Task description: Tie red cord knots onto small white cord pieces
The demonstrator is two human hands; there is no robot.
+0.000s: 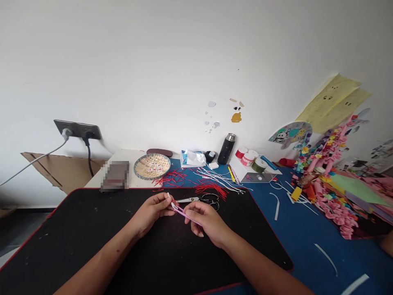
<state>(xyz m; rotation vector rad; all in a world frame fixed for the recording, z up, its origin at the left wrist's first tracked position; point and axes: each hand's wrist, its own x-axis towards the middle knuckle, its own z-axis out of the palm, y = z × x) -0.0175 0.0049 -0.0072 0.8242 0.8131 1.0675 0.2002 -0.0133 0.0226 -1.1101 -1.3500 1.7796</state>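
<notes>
My left hand (158, 207) pinches a thin white cord (173, 205) between thumb and fingertips, and one short end sticks up above them. My right hand (202, 219) is closed around a slim lilac piece (180, 211) that slants down to the right from the white cord. Whether it is a strip or a tool I cannot make out. Both hands are held close together above the black mat (147, 262). Just behind them a pair of scissors (190, 200) lies on the mat, its black handles to the right.
At the back stand a woven basket (139, 172), a tissue box (188, 159), a black thermos (227, 149) and ribbon spools (248, 157). Red cords (211, 189) and white cords (221, 178) lie behind the mat. Colourful paper flowers (337, 213) crowd the right.
</notes>
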